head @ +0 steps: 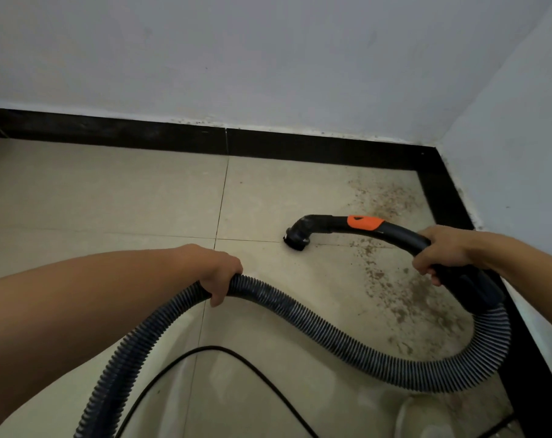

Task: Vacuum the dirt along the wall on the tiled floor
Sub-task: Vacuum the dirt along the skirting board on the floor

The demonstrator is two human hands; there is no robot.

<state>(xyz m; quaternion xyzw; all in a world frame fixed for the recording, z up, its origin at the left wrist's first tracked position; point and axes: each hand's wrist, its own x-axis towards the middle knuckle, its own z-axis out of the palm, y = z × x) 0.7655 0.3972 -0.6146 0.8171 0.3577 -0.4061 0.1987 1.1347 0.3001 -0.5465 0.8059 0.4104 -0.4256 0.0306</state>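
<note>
A black curved vacuum handle with an orange slider [364, 222] ends in a round nozzle [297, 238] that sits on the beige tiled floor [110, 197]. My right hand [442, 251] grips the rear of that handle. My left hand [217, 273] is wrapped round the ribbed dark hose [331, 333], which loops from the handle down to the lower left. Brown dirt [385, 273] is scattered over the tile to the right of the nozzle, along the right wall and into the corner.
A black skirting board [142, 134] runs under the white back wall [268, 58] and turns at the corner along the right wall [521, 137]. A thin black power cord [236, 355] curves across the floor near the bottom edge.
</note>
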